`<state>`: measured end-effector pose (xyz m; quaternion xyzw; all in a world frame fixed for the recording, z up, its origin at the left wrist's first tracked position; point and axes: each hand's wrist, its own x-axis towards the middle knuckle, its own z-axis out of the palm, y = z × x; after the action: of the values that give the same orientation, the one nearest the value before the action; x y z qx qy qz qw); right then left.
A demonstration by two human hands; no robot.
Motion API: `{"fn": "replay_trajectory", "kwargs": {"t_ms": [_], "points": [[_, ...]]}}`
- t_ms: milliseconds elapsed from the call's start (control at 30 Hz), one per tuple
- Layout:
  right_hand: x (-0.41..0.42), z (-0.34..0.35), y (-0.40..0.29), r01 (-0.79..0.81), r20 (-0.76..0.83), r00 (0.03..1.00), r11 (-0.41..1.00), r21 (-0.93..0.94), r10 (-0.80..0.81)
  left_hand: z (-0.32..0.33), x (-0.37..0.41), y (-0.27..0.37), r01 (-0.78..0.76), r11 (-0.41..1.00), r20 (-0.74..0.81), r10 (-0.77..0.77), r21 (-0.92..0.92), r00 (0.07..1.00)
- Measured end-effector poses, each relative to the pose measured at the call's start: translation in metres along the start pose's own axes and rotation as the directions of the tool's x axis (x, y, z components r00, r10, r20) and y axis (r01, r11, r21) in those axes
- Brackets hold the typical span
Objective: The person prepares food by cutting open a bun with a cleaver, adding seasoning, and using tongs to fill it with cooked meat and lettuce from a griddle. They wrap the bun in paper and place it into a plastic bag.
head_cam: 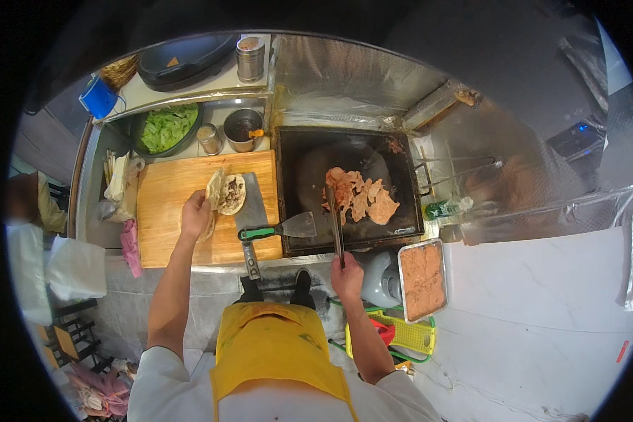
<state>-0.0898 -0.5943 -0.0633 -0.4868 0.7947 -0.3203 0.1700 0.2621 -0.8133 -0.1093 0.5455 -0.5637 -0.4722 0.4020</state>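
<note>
My left hand pinches the raised flap of a split flatbread over the wooden cutting board. Dark sauce or filling is spread on the bread's open inner face. Another flatbread lies partly hidden beneath that hand. In my right hand are metal tongs, their tips at thin slices of meat on the flat black griddle. A cleaver rests on the board's right side. Across it lies a green-handled scraper, its blade over the griddle.
Behind the board stand a bowl of lettuce, a shaker and a metal pot of dark sauce. A tray of raw meat sits at the griddle's front right, near a gas cylinder. A green bottle lies right of the griddle.
</note>
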Motion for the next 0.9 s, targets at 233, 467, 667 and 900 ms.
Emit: {"fn": "replay_trajectory", "kwargs": {"t_ms": [233, 467, 667, 900], "points": [[-0.003, 0.003, -0.007, -0.025, 0.011, 1.0, 0.998, 0.054, 0.024, -0.006, 0.003, -0.011, 0.023, 0.999, 0.004, -0.023, 0.024, 1.0], [-0.015, 0.034, -0.065, -0.135, 0.256, 0.966, 0.902, 0.41, 0.028, -0.006, 0.005, -0.011, 0.045, 0.997, -0.047, -0.042, 0.055, 0.998], [-0.018, 0.118, -0.103, -0.499, 0.69, 0.721, 0.744, 0.445, 0.071, -0.009, 0.007, -0.015, 0.128, 0.99, -0.071, -0.132, -0.063, 0.989], [-0.009, 0.13, -0.113, -0.636, 0.765, 0.632, 0.647, 0.42, 0.125, -0.008, 0.01, -0.009, 0.199, 0.962, -0.094, -0.219, -0.185, 0.971]]}}
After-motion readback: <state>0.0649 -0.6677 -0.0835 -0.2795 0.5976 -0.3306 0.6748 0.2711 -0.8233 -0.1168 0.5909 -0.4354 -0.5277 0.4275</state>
